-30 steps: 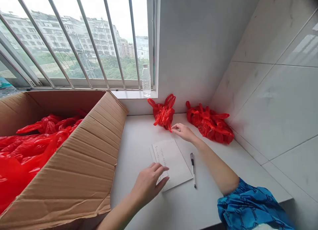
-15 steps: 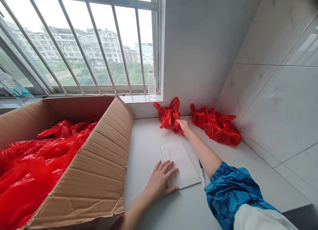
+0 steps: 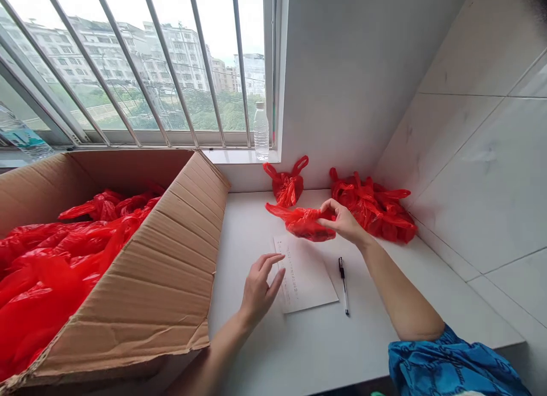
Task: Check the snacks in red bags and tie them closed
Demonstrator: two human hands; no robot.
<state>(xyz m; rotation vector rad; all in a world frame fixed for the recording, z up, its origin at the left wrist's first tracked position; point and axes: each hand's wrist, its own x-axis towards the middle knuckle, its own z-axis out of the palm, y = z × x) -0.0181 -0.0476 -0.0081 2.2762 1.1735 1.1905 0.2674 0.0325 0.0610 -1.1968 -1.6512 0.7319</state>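
My right hand (image 3: 339,220) pinches a tied red plastic bag (image 3: 305,224) by its gathered top, above the far edge of a sheet of paper. What is inside the bag cannot be made out. Over the paper's left edge hovers my left hand (image 3: 261,283), fingers apart and holding nothing. The white paper (image 3: 306,282) lies flat with small handwriting down its left side. To its right rests a black-capped pen (image 3: 344,285). Against the wall behind sits another knotted red bag (image 3: 288,186), its handles sticking up.
A large cardboard box (image 3: 141,270) on the left holds many red bags (image 3: 64,259). More red bags (image 3: 376,208) are piled in the right corner. One clear bottle (image 3: 261,131) stands on the sill by the barred window; another bottle (image 3: 23,135) is at far left.
My right hand has drawn one red bag away from the wall toward me, leaving another behind. My left hand has lifted off the paper. The pen now shows fully.
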